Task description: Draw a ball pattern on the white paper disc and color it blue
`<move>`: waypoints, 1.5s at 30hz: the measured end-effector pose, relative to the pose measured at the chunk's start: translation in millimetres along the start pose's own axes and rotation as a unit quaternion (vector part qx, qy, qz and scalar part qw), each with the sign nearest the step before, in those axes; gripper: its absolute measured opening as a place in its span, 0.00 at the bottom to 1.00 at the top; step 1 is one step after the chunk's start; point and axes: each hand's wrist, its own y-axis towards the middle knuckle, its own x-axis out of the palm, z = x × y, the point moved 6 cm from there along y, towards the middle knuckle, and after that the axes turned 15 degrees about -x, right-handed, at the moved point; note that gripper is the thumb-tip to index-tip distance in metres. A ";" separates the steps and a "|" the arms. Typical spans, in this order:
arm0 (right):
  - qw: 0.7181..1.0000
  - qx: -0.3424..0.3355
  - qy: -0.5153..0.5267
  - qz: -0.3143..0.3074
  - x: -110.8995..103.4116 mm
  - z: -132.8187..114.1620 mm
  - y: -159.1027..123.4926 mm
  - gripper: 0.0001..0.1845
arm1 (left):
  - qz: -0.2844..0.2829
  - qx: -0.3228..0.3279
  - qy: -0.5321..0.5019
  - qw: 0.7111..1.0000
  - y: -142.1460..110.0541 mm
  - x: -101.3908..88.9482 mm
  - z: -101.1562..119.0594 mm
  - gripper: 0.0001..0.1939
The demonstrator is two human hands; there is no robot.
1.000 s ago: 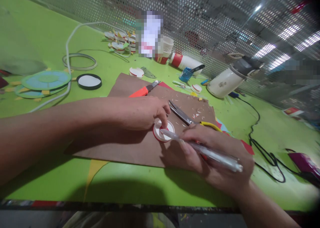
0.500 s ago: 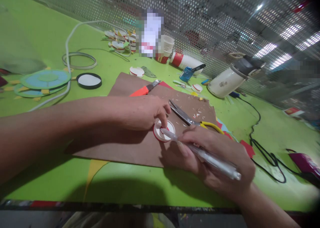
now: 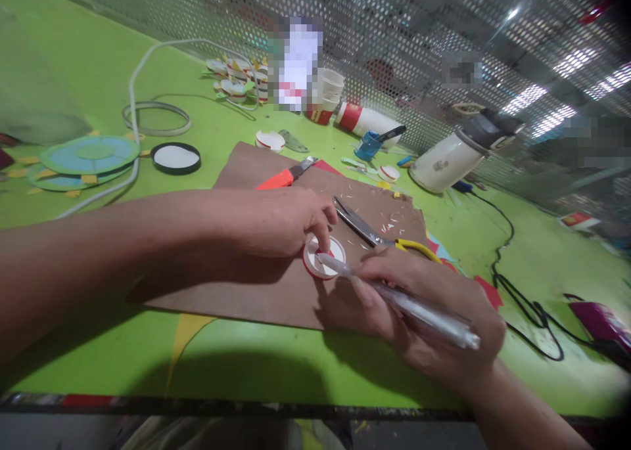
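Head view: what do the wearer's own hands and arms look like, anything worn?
Left hand and right hand are bare human hands, no gloves. Left forearm and right forearm are bare as far as the frame shows, with no sleeve, watch or cable visible. No ring or marking shows, though some fingers are partly hidden.

white disc (image 3: 319, 269): partly hidden | scissor handle (image 3: 418, 247): partly hidden | screen (image 3: 298, 62): pixelated

Open green table (image 3: 374, 381) along the near edge, scissors (image 3: 362, 226) and orange cutter (image 3: 282, 179) in the way on the brown sheet (image 3: 276, 299).
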 end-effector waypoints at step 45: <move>0.999 0.012 -0.017 -0.026 -3.5 -2.1 4.8 0.10 | 0.002 -0.006 -0.001 1.000 2.9 -2.4 -3.2 0.23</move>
